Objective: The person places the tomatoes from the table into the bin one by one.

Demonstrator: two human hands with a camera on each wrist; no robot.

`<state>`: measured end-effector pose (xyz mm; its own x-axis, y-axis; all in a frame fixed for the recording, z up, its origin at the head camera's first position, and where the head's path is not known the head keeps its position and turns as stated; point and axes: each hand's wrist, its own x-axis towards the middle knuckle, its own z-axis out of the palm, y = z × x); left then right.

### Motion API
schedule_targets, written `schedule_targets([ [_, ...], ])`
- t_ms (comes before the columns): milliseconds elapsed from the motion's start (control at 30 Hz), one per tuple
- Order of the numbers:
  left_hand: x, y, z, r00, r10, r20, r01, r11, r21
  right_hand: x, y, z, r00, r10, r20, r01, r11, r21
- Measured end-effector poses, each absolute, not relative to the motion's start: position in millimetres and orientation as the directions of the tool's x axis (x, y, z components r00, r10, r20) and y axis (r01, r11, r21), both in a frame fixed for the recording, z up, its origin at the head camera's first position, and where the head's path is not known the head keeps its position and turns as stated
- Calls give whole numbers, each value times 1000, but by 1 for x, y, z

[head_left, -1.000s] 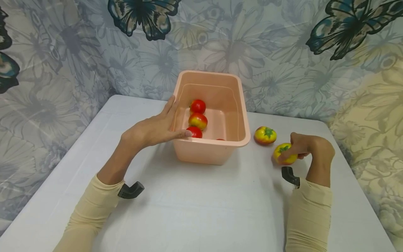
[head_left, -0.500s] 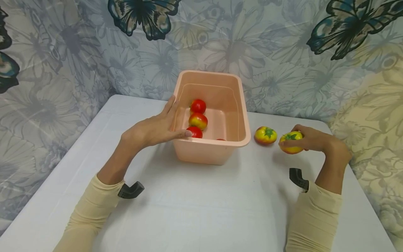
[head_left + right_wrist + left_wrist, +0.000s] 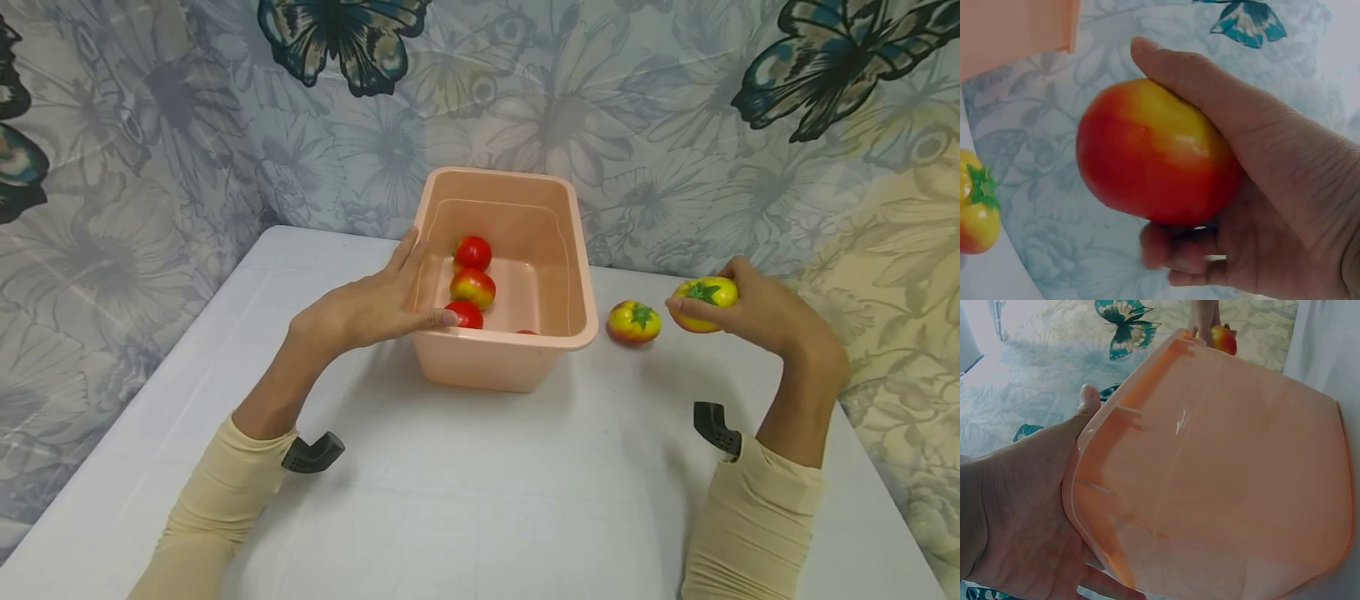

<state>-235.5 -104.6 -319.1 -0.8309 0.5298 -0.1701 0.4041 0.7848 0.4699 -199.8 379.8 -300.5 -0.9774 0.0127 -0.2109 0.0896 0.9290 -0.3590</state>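
A peach plastic tub (image 3: 495,362) stands at the middle back of the table, with several red and red-yellow tomatoes (image 3: 472,287) inside. My left hand (image 3: 360,308) rests spread on the tub's near-left corner, fingers straight along the left side and thumb over the front rim; the left wrist view shows the palm against the rim (image 3: 1072,487). My right hand (image 3: 772,312) grips a yellow-red tomato (image 3: 1154,153) with a green leafy top, raised above the table right of the tub. Another yellow-red tomato (image 3: 633,322) sits on the table between tub and right hand.
A white cloth covers the table (image 3: 480,492). Behind it and at both sides hangs a floral fabric (image 3: 390,150) with butterflies, close to the tub's far side. Black wrist mounts (image 3: 313,452) stick out from both sleeves.
My right hand has lifted its tomato off the table and moved it away from me and slightly right. The left hand and the tub have stayed put.
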Motion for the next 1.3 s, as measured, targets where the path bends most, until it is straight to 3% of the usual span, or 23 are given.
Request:
schedule_targets([
  [100, -235, -104, -319, -836, 520, -177, 392, 790, 471, -198, 378, -299, -985, 34, -167, 95, 924, -370],
  [267, -236, -104, -320, -834, 524, -172, 400, 790, 465, -198, 372, -298, -994, 94, 47, 65, 899, -433],
  [733, -237, -105, -321, -833, 528, -168, 402, 785, 471, -192, 357, -297, -902, 82, 424, -159, 850, -502],
  [967, -236, -106, -320, -834, 527, -163, 405, 786, 466, -195, 347, -297, -859, 47, 510, -260, 818, -514],
  [1300, -236, -105, -319, -830, 531, -173, 409, 789, 459, -200, 313, -295, -786, 242, 569, -172, 798, -578],
])
